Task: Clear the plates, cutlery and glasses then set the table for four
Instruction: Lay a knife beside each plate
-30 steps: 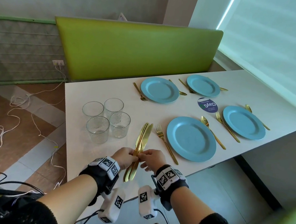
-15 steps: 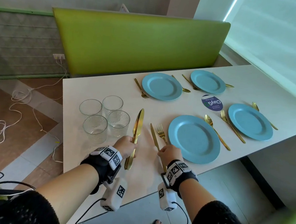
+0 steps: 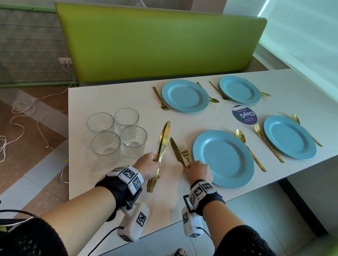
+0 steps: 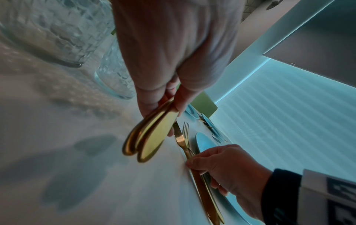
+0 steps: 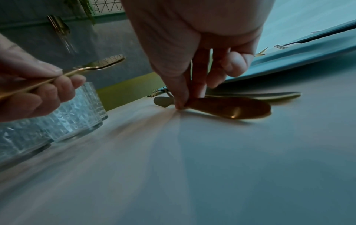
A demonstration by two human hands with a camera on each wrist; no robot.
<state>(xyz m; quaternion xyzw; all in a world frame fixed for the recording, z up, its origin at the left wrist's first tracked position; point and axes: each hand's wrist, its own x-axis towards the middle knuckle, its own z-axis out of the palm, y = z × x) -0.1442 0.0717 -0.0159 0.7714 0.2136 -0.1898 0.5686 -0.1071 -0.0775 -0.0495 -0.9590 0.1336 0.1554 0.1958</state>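
My left hand grips a bundle of gold knives by the handles, blades pointing away, just right of the glasses. In the left wrist view the knife handles fan out below its fingers. My right hand pinches the handle of a single gold knife that lies on the white table beside a gold fork, left of the near blue plate. In the right wrist view its fingertips press that knife's handle to the tabletop.
Three more blue plates lie farther off, each with a gold fork and spoon beside it. A round purple coaster sits between them. A green bench back stands behind; cables trail on the floor at left.
My right hand drew one knife out of the bundle and carried it right, down beside the fork. The left hand kept the other knives and shifted slightly left.
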